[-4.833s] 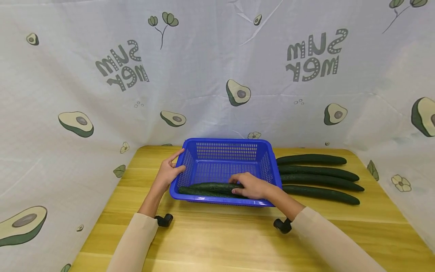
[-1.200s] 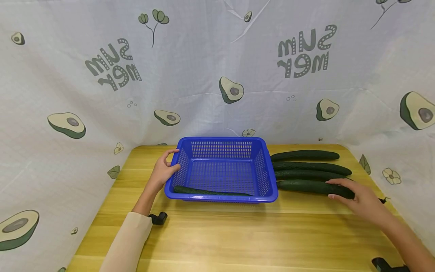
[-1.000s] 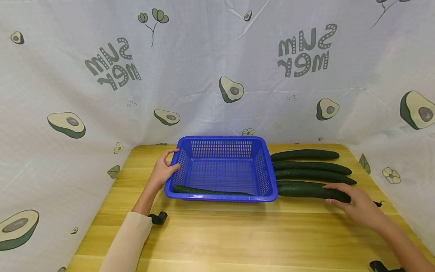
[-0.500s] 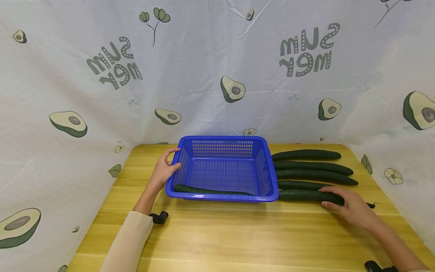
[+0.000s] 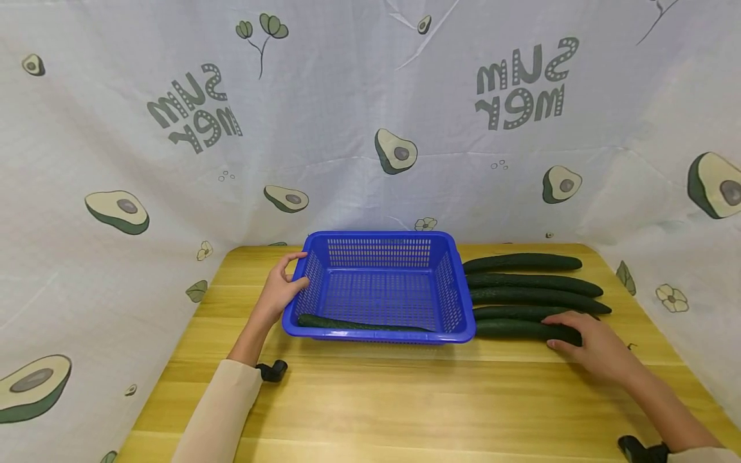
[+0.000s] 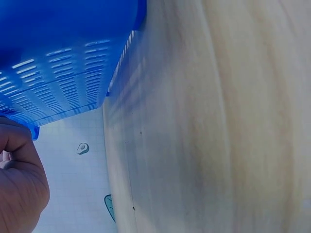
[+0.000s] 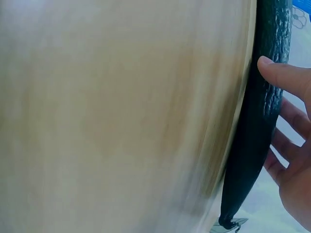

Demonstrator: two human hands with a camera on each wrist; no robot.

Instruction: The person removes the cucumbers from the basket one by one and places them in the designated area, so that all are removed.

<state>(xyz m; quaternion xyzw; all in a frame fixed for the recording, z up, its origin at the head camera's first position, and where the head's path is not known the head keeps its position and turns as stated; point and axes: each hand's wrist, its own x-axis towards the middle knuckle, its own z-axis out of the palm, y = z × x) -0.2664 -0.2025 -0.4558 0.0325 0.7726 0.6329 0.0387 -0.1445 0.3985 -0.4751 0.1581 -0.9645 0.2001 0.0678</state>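
A blue plastic basket point(image 5: 379, 337) with slotted walls stands mid-table; one dark green cucumber point(image 5: 353, 323) lies along its near inner side. My left hand point(image 5: 278, 290) grips the basket's left rim, thumb on the inside. In the left wrist view the hand point(image 6: 19, 179) shows at the left, by the basket wall point(image 6: 73, 63). To the right, my right hand point(image 5: 596, 344) holds the nearest cucumber point(image 5: 509, 329) near its right end. The right wrist view shows the thumb on one side of this cucumber point(image 7: 248, 145), fingers on the other.
Several more cucumbers point(image 5: 521, 262) lie roughly side by side behind the held one, their left ends close to the basket's right wall. Behind the wooden table point(image 5: 370, 405) hangs a white cloth point(image 5: 336, 116) printed with avocados.
My right hand has brought a cucumber from the basket to the row's near side, then shifted it slightly left and nearer, uncovering the one behind. My left hand stays on the rim.
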